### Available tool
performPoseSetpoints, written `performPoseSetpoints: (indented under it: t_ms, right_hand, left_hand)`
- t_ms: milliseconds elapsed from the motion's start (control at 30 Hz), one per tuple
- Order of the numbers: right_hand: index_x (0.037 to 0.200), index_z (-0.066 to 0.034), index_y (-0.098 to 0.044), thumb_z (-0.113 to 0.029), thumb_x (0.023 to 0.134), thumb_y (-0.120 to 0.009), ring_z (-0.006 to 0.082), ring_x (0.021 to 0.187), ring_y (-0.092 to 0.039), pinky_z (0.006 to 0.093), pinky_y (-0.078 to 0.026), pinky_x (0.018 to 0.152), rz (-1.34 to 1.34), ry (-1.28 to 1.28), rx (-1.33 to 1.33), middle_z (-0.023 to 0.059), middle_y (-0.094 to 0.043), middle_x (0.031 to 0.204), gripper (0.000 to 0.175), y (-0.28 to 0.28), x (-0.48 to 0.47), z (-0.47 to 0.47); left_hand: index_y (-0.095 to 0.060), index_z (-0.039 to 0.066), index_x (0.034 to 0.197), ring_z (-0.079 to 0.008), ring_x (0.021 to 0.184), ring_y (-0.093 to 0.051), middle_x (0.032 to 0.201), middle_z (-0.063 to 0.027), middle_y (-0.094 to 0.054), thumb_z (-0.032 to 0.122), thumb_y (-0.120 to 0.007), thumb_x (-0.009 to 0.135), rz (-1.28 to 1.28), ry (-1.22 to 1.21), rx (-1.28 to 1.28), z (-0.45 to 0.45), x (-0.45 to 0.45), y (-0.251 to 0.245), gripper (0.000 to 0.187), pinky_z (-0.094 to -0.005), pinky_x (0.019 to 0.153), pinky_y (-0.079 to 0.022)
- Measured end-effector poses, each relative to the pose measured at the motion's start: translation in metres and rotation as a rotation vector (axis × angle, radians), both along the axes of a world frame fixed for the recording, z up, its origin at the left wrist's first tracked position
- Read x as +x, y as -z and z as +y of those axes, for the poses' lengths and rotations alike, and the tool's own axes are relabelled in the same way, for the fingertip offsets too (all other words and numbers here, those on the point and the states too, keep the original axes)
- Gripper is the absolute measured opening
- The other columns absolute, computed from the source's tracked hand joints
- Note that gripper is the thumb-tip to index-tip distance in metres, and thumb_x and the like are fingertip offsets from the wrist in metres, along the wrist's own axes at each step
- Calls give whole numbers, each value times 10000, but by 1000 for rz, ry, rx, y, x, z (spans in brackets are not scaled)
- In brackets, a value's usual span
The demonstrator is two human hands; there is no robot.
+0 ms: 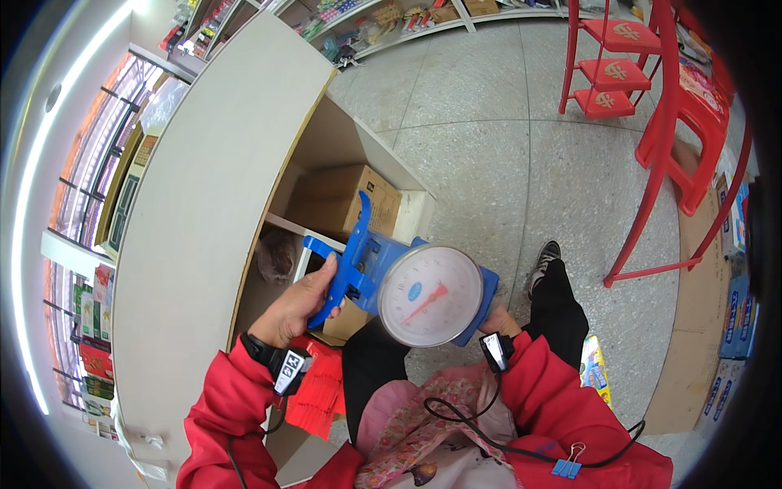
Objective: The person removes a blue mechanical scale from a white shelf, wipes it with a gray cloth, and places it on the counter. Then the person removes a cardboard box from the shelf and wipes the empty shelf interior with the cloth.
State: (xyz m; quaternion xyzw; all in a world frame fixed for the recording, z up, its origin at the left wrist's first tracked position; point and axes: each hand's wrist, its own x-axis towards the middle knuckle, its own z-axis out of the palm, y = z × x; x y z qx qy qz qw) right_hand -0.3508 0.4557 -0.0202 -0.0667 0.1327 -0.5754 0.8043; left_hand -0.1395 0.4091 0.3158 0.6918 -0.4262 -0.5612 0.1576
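A blue dial scale (431,296) with a round, clear-covered face and a red pointer is held tilted on its side in front of my body. My left hand (305,299) grips the blue cross-shaped support (349,269) at the scale's top end. At the opposite end, my right hand (501,321) holds the blue base (486,293), its fingers mostly hidden behind it. No pan sits on the support. Just beyond the scale is the open side of a white counter (201,183), with a cardboard box (348,195) on one of its shelves.
A red metal-framed step ladder (641,183) and red plastic stools (690,134) stand to the right. Flattened cardboard (690,342) lies along the floor near packaged goods (738,318). Red plastic bags (317,385) hang by the counter. Stocked shelves (397,27) line the far side.
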Motion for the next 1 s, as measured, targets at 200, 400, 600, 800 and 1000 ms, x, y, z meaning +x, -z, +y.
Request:
performPoseSetpoints:
  t_ms: [200, 400, 600, 800, 1000]
  right_hand:
    - [1206, -2, -544, -301, 892, -592, 209, 1015, -610, 344, -471, 915, 48, 27, -46, 85, -629, 1140, 437, -31, -41, 12]
    - [1214, 4, -538, -314, 886, -601, 209, 1019, -608, 340, -469, 915, 82, 51, -63, 90, -628, 1140, 461, -51, -55, 10]
    - [1222, 9, -532, -327, 880, -610, 208, 1023, -606, 337, -468, 915, 98, 73, -101, 94, -627, 1141, 485, -56, -64, -4]
    - [1229, 14, -525, -340, 874, -619, 208, 1027, -605, 333, -466, 914, 128, 50, -114, 99, -626, 1142, 510, -68, -63, 5]
    - [1257, 22, -498, -342, 888, -586, 210, 1031, -604, 337, -470, 910, 214, 1, -42, 126, -626, 1135, 526, -67, -52, 7]
  left_hand:
    - [-582, 74, 897, -123, 498, -491, 695, -45, -567, 584, -419, 919, 17, -29, 19, 1, 6, -5, 536, -216, 478, -407]
    - [-587, 71, 898, -112, 515, -501, 714, -40, -579, 591, -407, 921, 38, 103, -41, -3, 0, -15, 551, -217, 481, -407]
    - [-587, 61, 893, -92, 522, -493, 705, -19, -560, 594, -436, 910, -25, 79, -36, -19, -7, -18, 555, -203, 478, -405]
    - [-592, 58, 893, -73, 479, -466, 656, -6, -539, 590, -448, 908, -57, 168, -10, -38, -9, -11, 552, -194, 455, -389]
    - [-582, 69, 823, -91, 478, -486, 600, -27, -543, 566, -406, 936, -117, 192, -25, -48, -19, -3, 540, -201, 462, -379]
